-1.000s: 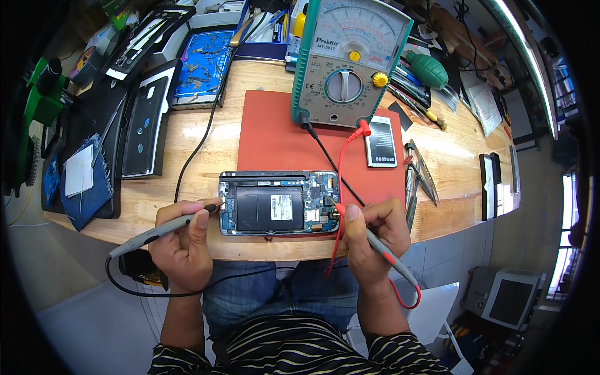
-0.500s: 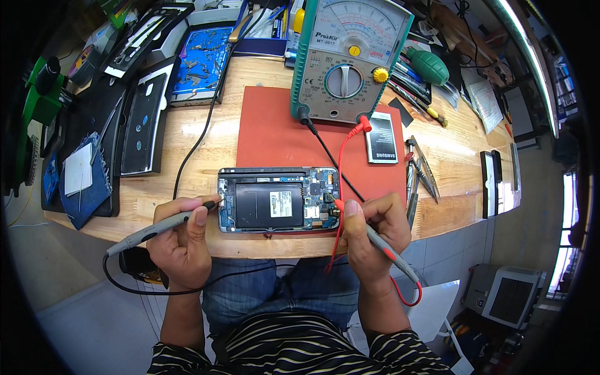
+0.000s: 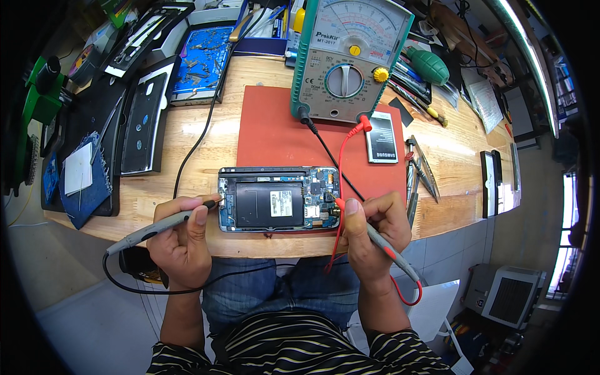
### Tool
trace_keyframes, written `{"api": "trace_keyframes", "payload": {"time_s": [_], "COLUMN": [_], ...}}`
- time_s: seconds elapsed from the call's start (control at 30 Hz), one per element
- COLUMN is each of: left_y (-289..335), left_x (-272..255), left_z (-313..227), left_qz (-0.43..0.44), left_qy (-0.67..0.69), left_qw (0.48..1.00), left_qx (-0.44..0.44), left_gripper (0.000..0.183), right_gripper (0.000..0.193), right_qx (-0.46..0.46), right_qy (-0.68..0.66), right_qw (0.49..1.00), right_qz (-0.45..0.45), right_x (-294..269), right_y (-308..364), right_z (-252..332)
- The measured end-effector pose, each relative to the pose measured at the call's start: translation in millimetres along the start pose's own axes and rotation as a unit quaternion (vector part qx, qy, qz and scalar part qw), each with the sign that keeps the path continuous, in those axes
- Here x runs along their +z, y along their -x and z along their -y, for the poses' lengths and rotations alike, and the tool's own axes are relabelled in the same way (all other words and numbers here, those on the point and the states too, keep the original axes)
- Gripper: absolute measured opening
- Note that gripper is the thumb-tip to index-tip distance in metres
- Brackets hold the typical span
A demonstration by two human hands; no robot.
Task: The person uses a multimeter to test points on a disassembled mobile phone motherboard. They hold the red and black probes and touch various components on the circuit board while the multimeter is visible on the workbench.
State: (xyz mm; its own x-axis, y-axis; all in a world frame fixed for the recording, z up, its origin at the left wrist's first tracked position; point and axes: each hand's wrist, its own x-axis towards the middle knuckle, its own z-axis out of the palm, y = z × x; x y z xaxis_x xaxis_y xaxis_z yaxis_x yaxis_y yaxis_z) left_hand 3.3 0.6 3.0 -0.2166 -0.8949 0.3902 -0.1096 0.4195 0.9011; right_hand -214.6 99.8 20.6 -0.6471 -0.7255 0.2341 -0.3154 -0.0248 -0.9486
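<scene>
My left hand (image 3: pixel 181 242) is closed around a grey test probe with a black tip (image 3: pixel 153 226), which points at the left end of an opened smartphone (image 3: pixel 265 206). Between the fingers of my right hand (image 3: pixel 377 234) is a grey test probe with a red tip (image 3: pixel 394 255); its tip is at the circuit board on the phone's right end. Whether either metal point touches is too small to tell. The phone lies flat, its battery bay bare. Beyond it an analog multimeter (image 3: pixel 344 81) stands with a black and a red lead plugged in.
A red mat (image 3: pixel 269 128) lies under the multimeter, with a removed phone battery (image 3: pixel 382 139) on it. Tweezers (image 3: pixel 425 172) rest to the right. Left are a black tray (image 3: pixel 142 128) and a blue cloth (image 3: pixel 94 194). A green air blower (image 3: pixel 429 66) sits at the back right.
</scene>
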Motion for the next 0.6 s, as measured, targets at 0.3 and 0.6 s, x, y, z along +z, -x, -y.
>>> {"api": "trace_keyframes", "payload": {"time_s": [0.3, 0.6], "left_y": [0.2, 1.3], "left_x": [0.8, 0.4], "left_z": [2.2, 3.2], "left_qz": [-0.009, -0.012], "left_qy": [0.007, -0.010], "left_qw": [1.000, 1.000], "left_qx": [-0.012, -0.009], "left_gripper": [0.012, 0.013], "right_gripper": [0.027, 0.026], "right_qx": [-0.007, -0.013], "right_qy": [0.011, 0.008], "right_qw": [1.000, 1.000], "right_qz": [-0.001, -0.004], "right_x": [-0.8, 0.7], "right_y": [-0.4, -0.2], "right_z": [-0.1, -0.6]}}
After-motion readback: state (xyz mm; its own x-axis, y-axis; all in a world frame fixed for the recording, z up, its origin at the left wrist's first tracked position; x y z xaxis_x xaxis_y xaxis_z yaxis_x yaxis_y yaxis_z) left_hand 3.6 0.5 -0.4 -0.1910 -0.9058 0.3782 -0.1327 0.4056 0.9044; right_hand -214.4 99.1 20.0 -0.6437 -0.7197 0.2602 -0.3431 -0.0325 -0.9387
